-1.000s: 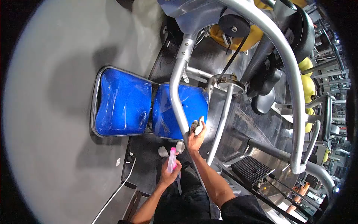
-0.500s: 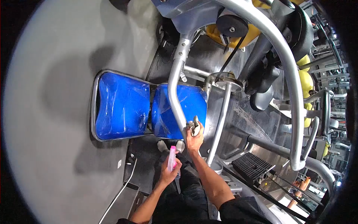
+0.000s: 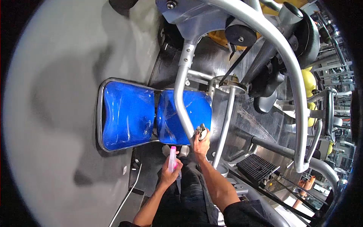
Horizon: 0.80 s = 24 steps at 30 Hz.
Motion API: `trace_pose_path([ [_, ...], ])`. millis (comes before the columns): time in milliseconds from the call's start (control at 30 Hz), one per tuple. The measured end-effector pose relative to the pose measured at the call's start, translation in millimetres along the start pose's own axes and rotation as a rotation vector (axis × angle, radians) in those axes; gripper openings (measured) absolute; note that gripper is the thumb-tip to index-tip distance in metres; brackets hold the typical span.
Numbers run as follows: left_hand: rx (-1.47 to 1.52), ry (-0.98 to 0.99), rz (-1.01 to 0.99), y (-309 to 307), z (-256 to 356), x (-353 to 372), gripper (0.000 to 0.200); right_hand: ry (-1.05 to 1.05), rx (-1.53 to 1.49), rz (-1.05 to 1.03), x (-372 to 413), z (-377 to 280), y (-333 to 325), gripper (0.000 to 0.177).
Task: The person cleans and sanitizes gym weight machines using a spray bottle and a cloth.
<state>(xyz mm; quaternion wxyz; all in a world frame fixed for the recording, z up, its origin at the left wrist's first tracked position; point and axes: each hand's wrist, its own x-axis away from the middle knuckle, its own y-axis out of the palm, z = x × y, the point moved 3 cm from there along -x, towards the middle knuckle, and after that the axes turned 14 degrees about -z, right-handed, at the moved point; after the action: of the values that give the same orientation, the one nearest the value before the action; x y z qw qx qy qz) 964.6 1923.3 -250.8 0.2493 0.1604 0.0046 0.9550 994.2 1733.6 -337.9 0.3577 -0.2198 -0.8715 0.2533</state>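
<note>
My left hand (image 3: 168, 173) is wrapped round a spray bottle (image 3: 172, 159) with a pink top, held over my legs. A crumpled greyish cloth (image 3: 202, 131) is in my right hand (image 3: 201, 145), which presses it against the lower part of a bent silver tube (image 3: 182, 108) of a gym machine. Behind the tube is a blue chair, with its seat (image 3: 194, 113) nearest my right hand and its backrest (image 3: 128, 115) further left. Clear plastic covers the blue parts.
A grey wall (image 3: 68, 94) fills the left side. A large curved silver frame (image 3: 298, 83) arches over the right. A black ridged step (image 3: 257, 167) lies at the lower right, and a white cable (image 3: 130, 191) runs at the lower left.
The view has shifted a little, so the chair appears slightly lower and further right. My right hand and the cloth appear slightly lower along the tube. Both hands keep their hold.
</note>
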Motion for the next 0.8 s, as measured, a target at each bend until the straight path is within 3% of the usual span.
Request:
trace_pose_path([
  [100, -0.129, 0.13, -0.033, -11.0, -4.0, -9.3, 0.041, 0.03, 0.041, 0.008, -2.1, 2.6, 1.6, 0.05],
  [200, -0.012, 0.063, 0.002, -17.5, 12.0, -13.7, 0.043, 0.022, 0.022, -0.004, 0.0, -2.5, -0.3, 0.052],
  [333, -0.105, 0.098, 0.001, -28.2, 7.4, -14.9, 0.043, 0.014, 0.027, 0.01, -1.2, -0.1, 1.3, 0.052],
  [800, 0.045, 0.028, 0.035, -44.5, -11.6, 2.2, 0.04, -0.016, 0.073, 0.052, -3.3, 5.8, 4.2, 0.051],
])
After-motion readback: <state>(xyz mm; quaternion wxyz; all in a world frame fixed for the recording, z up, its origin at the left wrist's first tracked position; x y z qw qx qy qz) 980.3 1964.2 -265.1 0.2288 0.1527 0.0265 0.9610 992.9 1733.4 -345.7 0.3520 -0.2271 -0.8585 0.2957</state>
